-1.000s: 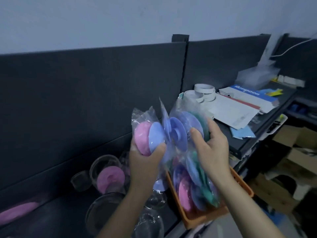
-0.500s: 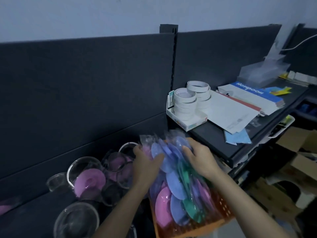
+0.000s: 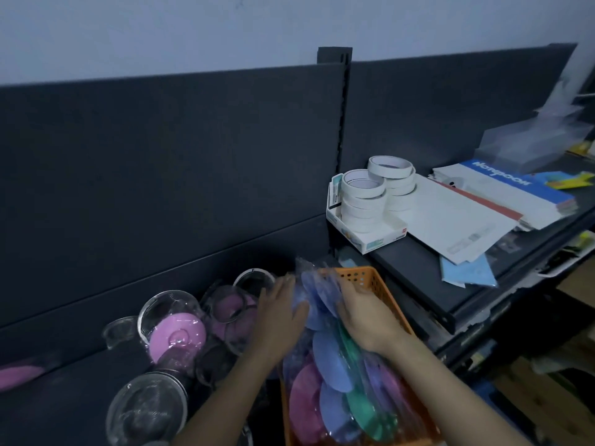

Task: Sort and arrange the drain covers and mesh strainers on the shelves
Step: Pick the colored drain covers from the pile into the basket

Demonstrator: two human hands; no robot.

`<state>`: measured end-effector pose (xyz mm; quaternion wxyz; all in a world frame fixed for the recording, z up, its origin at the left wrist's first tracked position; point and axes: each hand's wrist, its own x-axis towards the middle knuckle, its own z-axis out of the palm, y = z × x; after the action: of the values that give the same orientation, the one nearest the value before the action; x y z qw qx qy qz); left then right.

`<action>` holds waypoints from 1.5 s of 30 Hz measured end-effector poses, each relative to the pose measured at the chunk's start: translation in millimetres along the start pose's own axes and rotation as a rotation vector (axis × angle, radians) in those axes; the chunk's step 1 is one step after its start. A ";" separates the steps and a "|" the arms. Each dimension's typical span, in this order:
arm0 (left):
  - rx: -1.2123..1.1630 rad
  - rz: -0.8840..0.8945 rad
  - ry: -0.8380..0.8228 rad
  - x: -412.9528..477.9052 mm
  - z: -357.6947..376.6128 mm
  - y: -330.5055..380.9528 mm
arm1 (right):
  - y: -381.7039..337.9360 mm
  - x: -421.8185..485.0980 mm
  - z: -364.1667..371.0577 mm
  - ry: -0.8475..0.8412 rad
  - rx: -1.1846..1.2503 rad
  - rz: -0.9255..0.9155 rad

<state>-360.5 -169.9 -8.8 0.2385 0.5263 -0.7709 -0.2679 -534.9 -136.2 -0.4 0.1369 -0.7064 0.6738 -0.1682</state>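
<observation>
An orange perforated basket point(image 3: 363, 278) on the lower shelf holds several bagged drain covers point(image 3: 335, 375) in blue, pink, green and purple, standing on edge. My left hand point(image 3: 278, 320) lies with straight fingers against the left side of the packets. My right hand point(image 3: 367, 320) lies on top of them from the right, fingers bent over the plastic. To the left, mesh strainers point(image 3: 145, 410) and a bagged pink drain cover point(image 3: 177, 336) lie loose on the dark shelf.
A higher black shelf point(image 3: 418, 278) at right carries a white tray of tape rolls point(image 3: 363, 194), papers point(image 3: 457, 226) and a blue-and-white box point(image 3: 505, 185). A dark back panel point(image 3: 161, 175) rises behind. Another pink cover point(image 3: 19, 375) shows at the far left.
Both hands have lowered the bundle of bagged covers from chest height down into the orange basket. The left hand's grip has loosened to flat fingers.
</observation>
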 end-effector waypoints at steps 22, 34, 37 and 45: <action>0.045 0.250 0.201 -51.5 -78.2 -57.9 | -121.5 -4.2 -4.0 0.140 -0.015 -0.321; 0.326 -0.183 0.267 -130.0 -183.1 -211.9 | -205.3 -19.7 127.2 -0.318 -0.149 -0.258; 0.424 -0.305 0.346 -139.2 -212.7 -252.5 | -216.8 -23.1 147.5 -0.323 -0.109 -0.187; 0.745 -0.405 0.206 -140.9 -253.3 -285.7 | -244.1 -26.5 188.2 -0.274 -0.185 -0.150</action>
<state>46.2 -165.0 -22.5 0.0508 0.7409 -0.6684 0.0409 -235.3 -102.6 -69.8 0.1490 -0.7805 0.6069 -0.0174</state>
